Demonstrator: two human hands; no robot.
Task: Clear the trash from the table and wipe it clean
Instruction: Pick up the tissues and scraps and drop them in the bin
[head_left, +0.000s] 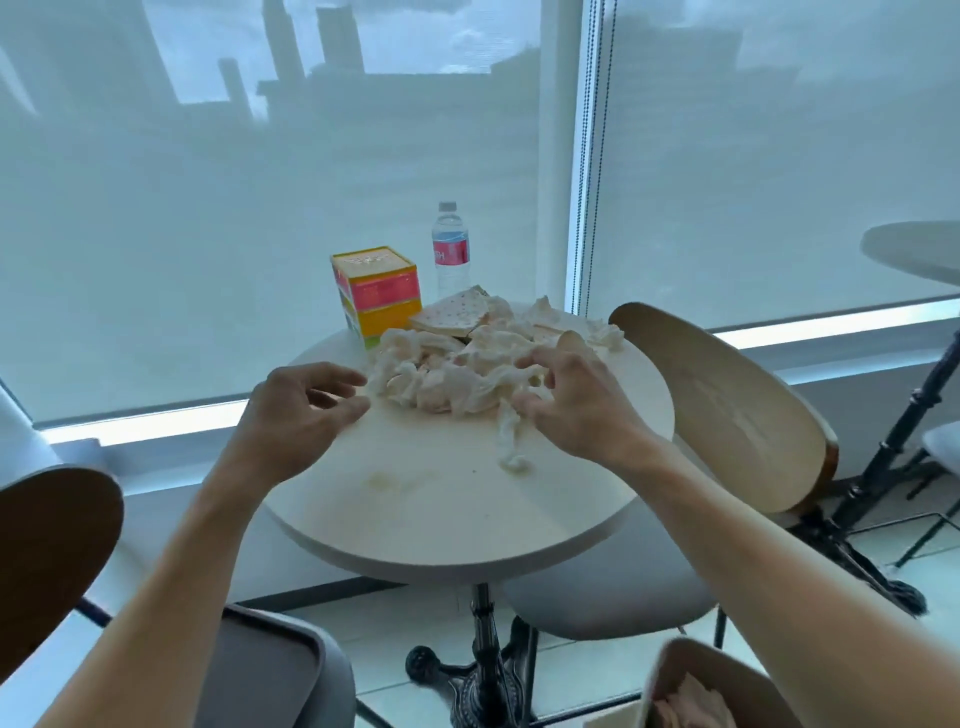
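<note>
A heap of crumpled white tissues (457, 374) lies on the far half of the round pale table (441, 525), with one twisted tissue (511, 449) trailing toward me. A dotted paper wrapper (451, 317) lies behind the heap. My left hand (301, 410) hovers at the heap's left edge, fingers loosely curled and holding nothing. My right hand (571, 405) reaches over the heap's right side with spread, bent fingers just above or touching the tissues. A faint brownish stain (387, 480) marks the near tabletop.
A colourful tissue box (376, 293) and a water bottle (451, 249) stand at the table's far edge by the window blind. Wooden chairs stand at the right (727, 415) and left (47, 545). A brown bin (691, 686) holding tissue is at the bottom right.
</note>
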